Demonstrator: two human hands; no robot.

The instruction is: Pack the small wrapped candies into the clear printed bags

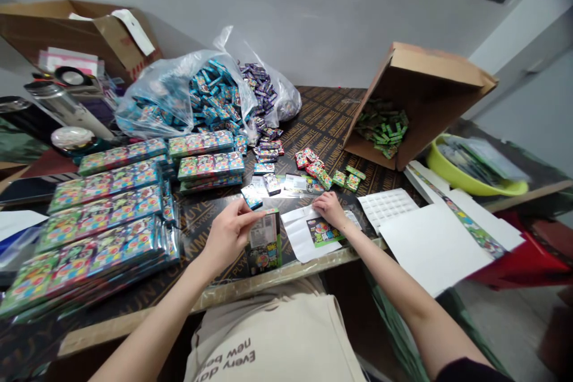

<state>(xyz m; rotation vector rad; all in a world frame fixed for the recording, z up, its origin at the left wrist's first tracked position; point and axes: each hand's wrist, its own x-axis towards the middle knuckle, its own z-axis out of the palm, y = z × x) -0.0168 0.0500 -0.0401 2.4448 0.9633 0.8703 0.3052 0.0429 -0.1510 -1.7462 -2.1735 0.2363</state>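
My left hand (228,233) is closed around a small open display box (265,243) with green and dark print, holding it upright at the table's front edge; thumb and forefinger also pinch a small blue packet (251,197) over its top. My right hand (330,208) rests with fingers curled on a flat white card with a colourful label (319,231), fingertips touching small packets by a clear sleeve (295,184). Loose red and green packets (320,170) lie just beyond it.
Stacks of filled colourful packs (102,215) cover the left of the table (322,113). Plastic bags of blue and purple packets (201,95) sit behind. A tipped cardboard box (430,95) holds green packets. White sheets (434,239) and a yellow-green bowl (465,182) lie right.
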